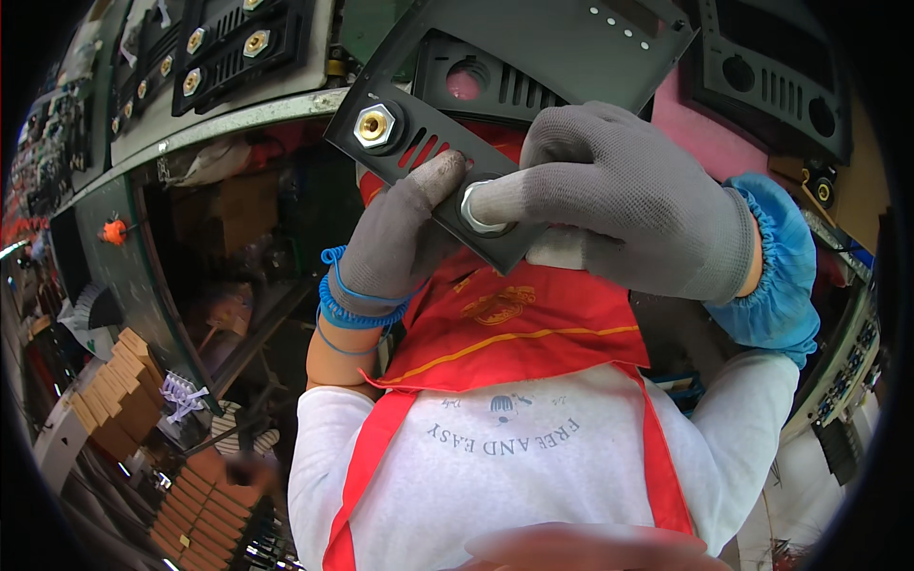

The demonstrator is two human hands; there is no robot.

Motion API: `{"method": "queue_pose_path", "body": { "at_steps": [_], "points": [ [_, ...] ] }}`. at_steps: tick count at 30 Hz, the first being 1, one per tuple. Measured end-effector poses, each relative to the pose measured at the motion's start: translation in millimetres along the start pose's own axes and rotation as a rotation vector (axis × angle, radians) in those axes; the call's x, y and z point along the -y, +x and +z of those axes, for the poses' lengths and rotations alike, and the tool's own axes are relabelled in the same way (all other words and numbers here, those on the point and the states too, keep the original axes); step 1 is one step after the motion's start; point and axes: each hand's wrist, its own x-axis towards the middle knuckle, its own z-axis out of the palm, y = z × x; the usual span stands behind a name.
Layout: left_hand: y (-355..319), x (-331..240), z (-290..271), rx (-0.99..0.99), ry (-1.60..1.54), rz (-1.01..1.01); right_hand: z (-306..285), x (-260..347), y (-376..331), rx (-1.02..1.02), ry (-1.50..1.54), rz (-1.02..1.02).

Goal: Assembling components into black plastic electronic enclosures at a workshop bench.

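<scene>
I hold a black metal panel (533, 57) with slots and round holes up close in front of my chest. My left hand (400, 238), in a grey glove with a blue coiled wrist strap, grips the panel's narrow lower flange from below, thumb on its face. A brass hex fitting (374, 124) sits in the flange's left hole. My right hand (628, 209), in a grey glove with a blue sleeve cover, has its index fingertip pressed into a silver ring (476, 217) at the flange's right hole. Its other fingers curl over the panel edge.
More black panels with brass fittings (219, 48) lie on the bench at the upper left. Another black panel (771, 86) rests on a pink surface at the upper right. Brown cardboard stacks (124, 390) stand at the lower left. My white shirt and red apron (514, 333) fill the lower middle.
</scene>
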Motion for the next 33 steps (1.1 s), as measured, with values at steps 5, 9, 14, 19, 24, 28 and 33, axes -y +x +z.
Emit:
{"method": "queue_pose_path", "body": {
  "at_steps": [5, 9, 14, 19, 24, 28, 33],
  "points": [
    [-2.0, -4.9, -2.2, -0.017, 0.05, 0.025, 12.7, -1.2, 4.0, -0.119, 0.032, -0.049],
    [-0.4, 14.4, 9.5, -0.05, -0.027, -0.007, -10.0, 5.8, 3.0, -0.068, 0.109, 0.023],
    [-0.6, 14.4, 14.0, -0.099, -0.091, -0.018, -3.1, 2.8, 5.2, -0.106, 0.217, 0.037],
    [10.8, -6.1, 6.9, -0.04, -0.044, -0.108, 8.5, 9.6, 16.1, -0.044, -0.117, 0.002],
    [21.8, -15.6, 14.6, -0.241, -1.305, -0.507, 15.3, 20.0, 22.0, -0.014, -0.297, 0.229],
    [21.3, -1.3, 23.9, -0.316, -1.252, -0.515, 16.0, 15.2, 13.6, -0.134, -0.253, 0.249],
    [14.3, -9.0, -4.8, -0.26, -0.96, -0.577, 8.6, 13.8, 12.6, -0.134, -0.297, 0.209]
  ]
}}
